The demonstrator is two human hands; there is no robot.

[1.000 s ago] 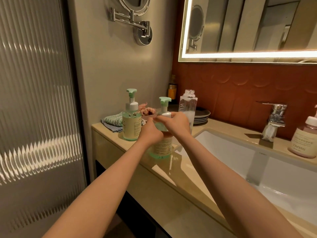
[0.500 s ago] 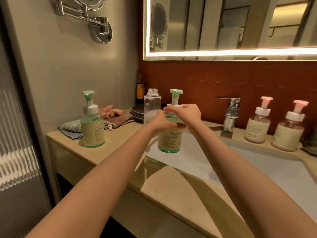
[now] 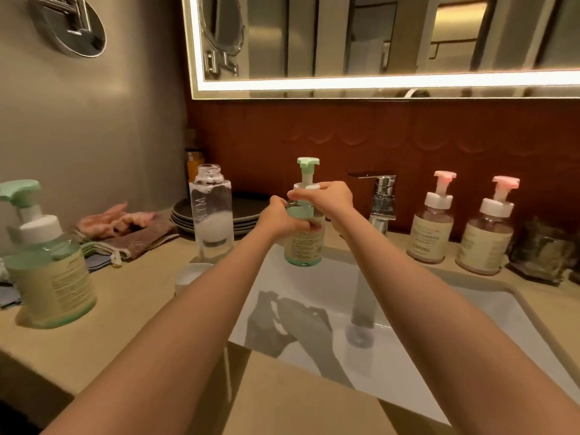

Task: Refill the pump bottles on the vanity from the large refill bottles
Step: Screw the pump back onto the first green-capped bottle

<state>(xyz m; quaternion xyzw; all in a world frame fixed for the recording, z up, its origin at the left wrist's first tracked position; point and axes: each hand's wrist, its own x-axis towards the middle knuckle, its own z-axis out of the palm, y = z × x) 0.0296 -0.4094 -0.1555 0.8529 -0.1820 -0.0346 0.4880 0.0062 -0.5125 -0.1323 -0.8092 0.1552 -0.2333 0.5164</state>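
- Green pump bottle (image 3: pixel 303 243), cream-labelled, is upright in both hands over the back left part of the sink (image 3: pixel 439 356), just left of the tap (image 3: pixel 381 199). A second ago it stood on the bench (image 3: pixel 125 309) near the sink's left edge. Half a second ago it was above that edge.
- Left hand (image 3: pixel 282 218) grips the bottle's shoulder from the left, fingers curled round the front, the same hold as in both earlier frames.
- Right hand (image 3: pixel 331 199) pinches the white collar (image 3: pixel 306 186) under the pump head, thumb and fingers curled round it, as before. Whether the collar has turned cannot be told.
- Shadows of the hands and the bottle fall on the white basin below them.
- Clear refill bottle (image 3: pixel 212 215), uncapped, with white liquid low in it, stands on the bench to the left. The held bottle was right in front of it a second ago and is now apart from it.
- A small white round piece (image 3: pixel 191 273) lies on the bench just in front of the refill bottle.
- Second green pump bottle (image 3: pixel 47 271) stands at the bench's left end beside the cloths (image 3: pixel 125 227), where it was before. The view has come nearer and swung right.
- One pink pump bottle (image 3: pixel 434 221) and another pink bottle (image 3: pixel 489 230) stand right of the tap. A second ago only one showed, at the picture's edge.
- Dark plates (image 3: pixel 248 208) are stacked behind the refill bottle.
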